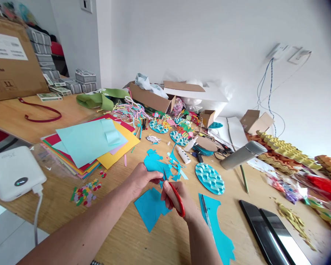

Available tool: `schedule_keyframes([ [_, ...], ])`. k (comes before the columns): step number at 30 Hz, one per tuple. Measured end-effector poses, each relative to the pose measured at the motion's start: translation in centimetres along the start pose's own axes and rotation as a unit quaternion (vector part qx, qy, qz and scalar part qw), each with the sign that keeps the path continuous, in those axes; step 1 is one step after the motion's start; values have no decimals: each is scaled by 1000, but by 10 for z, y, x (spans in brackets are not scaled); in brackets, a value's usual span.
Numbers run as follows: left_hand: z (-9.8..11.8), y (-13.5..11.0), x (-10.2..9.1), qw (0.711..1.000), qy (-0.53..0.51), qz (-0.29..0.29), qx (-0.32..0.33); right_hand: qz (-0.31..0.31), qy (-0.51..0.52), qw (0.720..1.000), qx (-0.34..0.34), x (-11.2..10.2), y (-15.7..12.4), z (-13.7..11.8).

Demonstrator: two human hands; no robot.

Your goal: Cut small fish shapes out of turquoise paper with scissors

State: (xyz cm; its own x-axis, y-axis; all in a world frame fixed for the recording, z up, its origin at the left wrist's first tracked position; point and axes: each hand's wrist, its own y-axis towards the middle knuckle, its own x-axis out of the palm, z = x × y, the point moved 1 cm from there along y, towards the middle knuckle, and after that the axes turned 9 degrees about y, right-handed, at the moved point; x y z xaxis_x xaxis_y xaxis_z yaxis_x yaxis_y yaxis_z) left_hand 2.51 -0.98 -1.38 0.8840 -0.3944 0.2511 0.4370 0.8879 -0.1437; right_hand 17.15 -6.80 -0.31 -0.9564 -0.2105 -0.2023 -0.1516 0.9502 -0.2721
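My left hand [143, 177] grips a piece of blue paper [154, 162] with a jagged, partly cut outline. Red-handled scissors [179, 200] are in my right hand [176, 198], their blades meeting the right side of that paper. Under my hands, a blue sheet [149, 209] with faint drawn lines lies on the table. Blue offcuts [176, 171] are scattered just beyond the blades. Right of my right forearm rests another cut blue piece [216, 228] with a pen [206, 213] on it.
A wavy-patterned blue oval [209, 178] and a white glue bottle [183, 154] lie to the right. Stacked coloured paper [85, 140], confetti dots [85, 193] and a white power bank [16, 173] are on the left. Two dark phones [267, 235] and a grey tumbler [242, 154] stand further right.
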Motion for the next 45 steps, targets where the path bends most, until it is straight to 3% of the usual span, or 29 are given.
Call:
schedule_keyframes([
  [18, 2, -1, 0, 1000, -11, -8, -8, 11, 3, 1000, 4, -1, -1, -1],
  [28, 2, 6, -9, 993, -60, 94, 35, -1, 15, 1000, -4, -1, 2, 4],
  [34, 4, 6, -9, 985, -121, 121, 2, 9, 79, 997, -14, 1, 1, -1],
  [37, 7, 4, -6, 987, -126, 96, -10, 21, 114, 993, -19, -1, 0, -2],
  [42, 9, 0, -3, 997, -67, -1, -24, 19, 150, 988, -10, -2, -1, 0],
  [45, 8, -1, -3, 999, -27, -13, -10, 7, 156, 988, -7, -1, -1, -1],
])
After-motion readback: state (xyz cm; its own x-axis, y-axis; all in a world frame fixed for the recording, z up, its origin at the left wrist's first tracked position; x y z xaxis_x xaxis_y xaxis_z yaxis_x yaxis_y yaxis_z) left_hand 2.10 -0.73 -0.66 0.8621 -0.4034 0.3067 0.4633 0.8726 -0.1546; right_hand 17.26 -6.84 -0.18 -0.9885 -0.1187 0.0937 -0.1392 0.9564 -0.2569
